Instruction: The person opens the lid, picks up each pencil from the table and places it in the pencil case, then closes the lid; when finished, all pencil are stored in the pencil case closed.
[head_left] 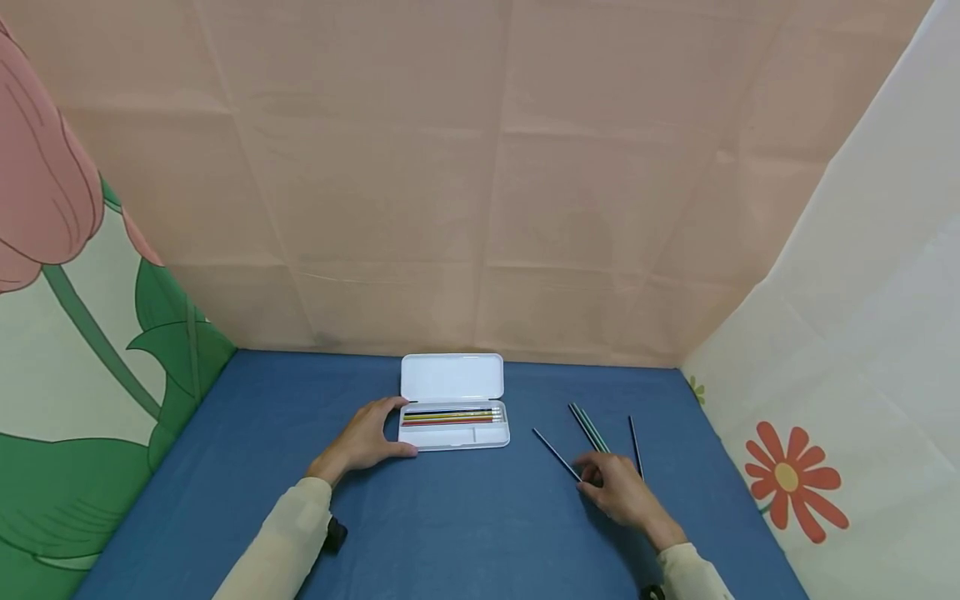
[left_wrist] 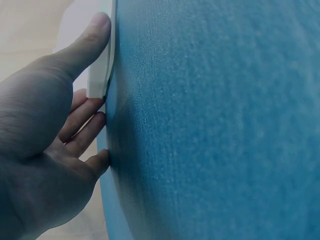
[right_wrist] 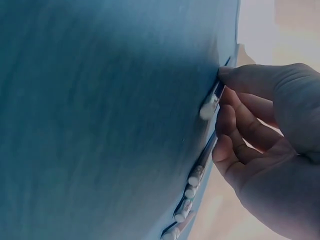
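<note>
A white pencil case (head_left: 450,446) lies with its lid raised at the back of the blue table, several colored pencils (head_left: 442,417) lined up in its tray. My left hand (head_left: 367,435) grips the case's left end, thumb at the front edge and fingers at the back. Between thumb and fingertips, my right hand (head_left: 615,487) pinches a dark pencil (head_left: 553,452) near its eraser end, which is white in the right wrist view. The pencil lies low at the cloth; whether it touches is unclear. Behind this hand lie a dark pencil (head_left: 579,422) and green pencils (head_left: 592,428).
Another dark pencil (head_left: 635,442) lies to the right of the right hand, partly hidden by it. A beige sheet (head_left: 480,208) hangs behind the blue tablecloth (head_left: 465,525), with flower-printed cloths on the left and right sides.
</note>
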